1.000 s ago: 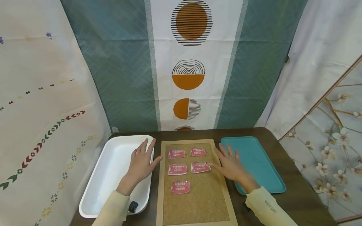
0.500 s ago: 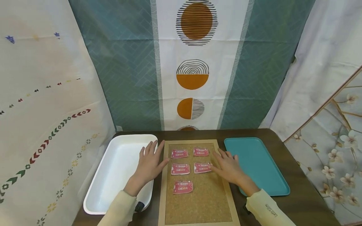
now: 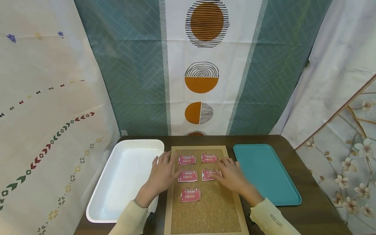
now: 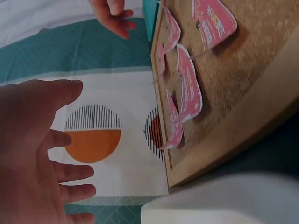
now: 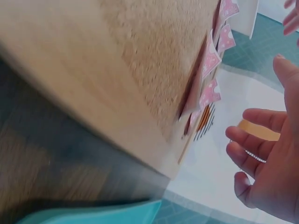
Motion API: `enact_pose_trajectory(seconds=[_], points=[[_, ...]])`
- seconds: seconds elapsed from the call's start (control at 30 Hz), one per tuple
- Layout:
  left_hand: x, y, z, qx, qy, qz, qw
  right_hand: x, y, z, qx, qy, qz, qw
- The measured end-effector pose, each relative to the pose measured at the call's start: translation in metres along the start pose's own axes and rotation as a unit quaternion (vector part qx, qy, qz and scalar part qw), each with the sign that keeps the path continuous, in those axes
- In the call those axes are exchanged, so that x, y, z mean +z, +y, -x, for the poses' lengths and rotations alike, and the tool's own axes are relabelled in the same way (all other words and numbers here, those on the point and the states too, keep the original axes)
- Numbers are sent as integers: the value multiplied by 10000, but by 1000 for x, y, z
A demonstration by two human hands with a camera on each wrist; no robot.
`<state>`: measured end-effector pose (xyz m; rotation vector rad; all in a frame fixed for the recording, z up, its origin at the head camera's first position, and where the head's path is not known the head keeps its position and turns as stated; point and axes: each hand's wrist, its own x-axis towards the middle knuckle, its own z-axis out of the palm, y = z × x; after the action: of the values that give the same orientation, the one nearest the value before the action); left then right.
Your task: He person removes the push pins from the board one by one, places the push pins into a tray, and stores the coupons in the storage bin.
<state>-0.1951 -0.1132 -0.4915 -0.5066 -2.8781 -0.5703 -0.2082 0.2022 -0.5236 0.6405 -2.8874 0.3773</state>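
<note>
Several pink paper coupons [image 3: 190, 195] with printed text lie on a wood-framed cork board [image 3: 208, 212], in two columns. The left wrist view shows coupons [image 4: 189, 86] curling up off the cork. My left hand [image 3: 162, 176] hovers over the board's left edge, fingers spread and relaxed, its thumb overlapping the middle-left coupon in the head view. Over the right side of the board is my right hand [image 3: 233, 176], fingers loosely bent, with thumb and fingertips near the two right-hand coupons. Neither hand holds anything; both palms [image 4: 28, 154] appear bare in the wrist views.
To the board's left stands a deep white tray [image 3: 98, 195], partly behind my left forearm. A flat teal tray [image 3: 270, 173] lies to the right. Both rest on a dark wooden table [image 3: 315, 209], with patterned curtains [image 3: 141, 81] behind and at the sides.
Both hands have moved inward over the board, the left to the right and the right slightly left, toward the coupons. The head view has shifted a little. The coupons keep their places.
</note>
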Motion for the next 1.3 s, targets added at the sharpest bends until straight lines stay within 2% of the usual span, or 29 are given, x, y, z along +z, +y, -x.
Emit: enact_pose_trajectory(seconds=[0.2,0.5,0.6,0.8,0.93,1.07,1.3], points=[[4,10,1,45,-19,46,10000,8,-7,-4,-42,6,-397,9992],[11,29,4,-346,-251,615,9972,11,-19,-8,-16,-127,-532,9985],[15,33,6,-304,-327,692,9966,14,-23,-9,-71,-200,-565,9982],[22,36,15,59,-992,755,9922,17,-26,-9,-128,-186,-368,9991],[30,35,22,27,-1318,985,9864,18,-28,-9,-266,-228,-384,9987],[37,35,27,-143,-1347,1142,9842,19,-31,-10,-296,-292,-397,9983],[43,33,32,-266,-1191,1133,9860,23,-38,-14,-277,-408,-441,9978]])
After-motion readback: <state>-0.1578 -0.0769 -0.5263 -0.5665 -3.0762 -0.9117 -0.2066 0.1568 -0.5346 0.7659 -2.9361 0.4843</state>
